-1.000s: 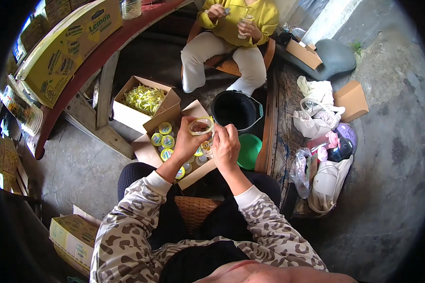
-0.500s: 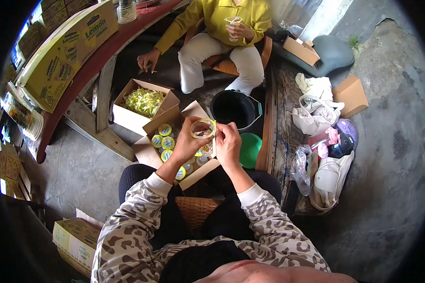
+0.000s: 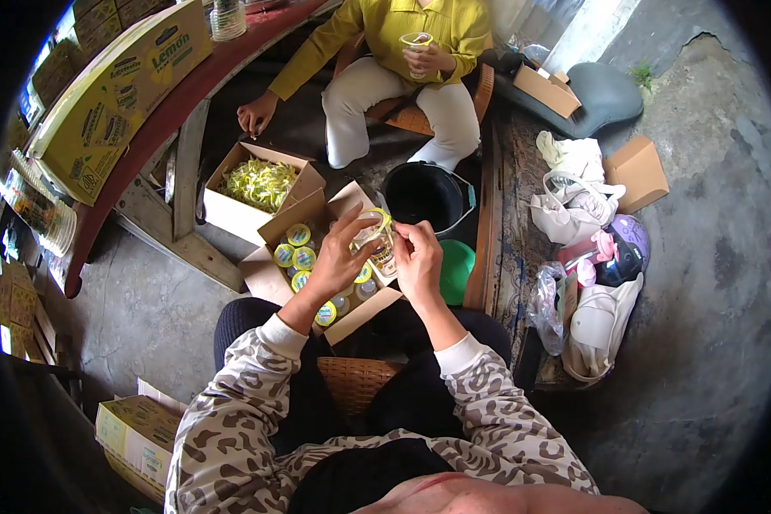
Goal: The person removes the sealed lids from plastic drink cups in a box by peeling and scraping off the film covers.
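Over an open cardboard box point(image 3: 349, 331), a clear plastic cup point(image 3: 384, 254) with a yellow rim is held up between my hands. My left hand point(image 3: 338, 261) curves around its left side, with the fingers by the rim and the thumb lower down. At the right of the rim, my right hand point(image 3: 420, 265) pinches the cup's edge. Several cups with yellow-edged printed lids point(image 3: 303, 258) stand in the box below. Behind it, a second box point(image 3: 231, 210) holds a heap of yellow-green strips point(image 3: 259, 184).
A co-worker in a yellow shirt point(image 3: 338, 47) sits opposite, holding another cup point(image 3: 415, 41). A black bucket point(image 3: 437, 224) and a green bowl point(image 3: 457, 272) are at the right. Lemon-printed cartons point(image 3: 133, 94) line the red-edged table point(image 3: 103, 184). Bags point(image 3: 604, 330) and a helmet point(image 3: 632, 244) lie further right.
The cup has tilted, so its side shows more. My left fingers have loosened and opened around it. The co-worker's lower hand has moved left, and their cup has shifted slightly left.
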Demonstrator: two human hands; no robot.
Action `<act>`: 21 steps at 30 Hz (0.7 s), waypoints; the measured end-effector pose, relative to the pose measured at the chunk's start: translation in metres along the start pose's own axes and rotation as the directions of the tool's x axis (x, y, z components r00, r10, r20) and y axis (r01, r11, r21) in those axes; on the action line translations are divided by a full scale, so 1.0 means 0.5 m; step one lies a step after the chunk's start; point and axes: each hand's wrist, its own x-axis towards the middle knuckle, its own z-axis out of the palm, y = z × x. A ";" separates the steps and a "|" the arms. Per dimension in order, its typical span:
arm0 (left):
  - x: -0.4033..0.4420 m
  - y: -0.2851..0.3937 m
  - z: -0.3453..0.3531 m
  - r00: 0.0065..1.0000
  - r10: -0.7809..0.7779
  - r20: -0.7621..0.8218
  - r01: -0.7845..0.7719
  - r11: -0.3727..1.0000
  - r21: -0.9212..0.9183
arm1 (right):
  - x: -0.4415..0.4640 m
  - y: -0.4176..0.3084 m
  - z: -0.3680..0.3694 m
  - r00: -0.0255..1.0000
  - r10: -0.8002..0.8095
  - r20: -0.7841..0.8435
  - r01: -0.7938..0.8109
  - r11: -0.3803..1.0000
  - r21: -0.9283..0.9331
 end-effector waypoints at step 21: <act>-0.002 0.012 -0.001 0.987 0.105 -0.125 -0.064 0.953 0.295 | -0.003 -0.033 -0.004 0.980 -0.187 -0.063 0.178 0.975 -0.132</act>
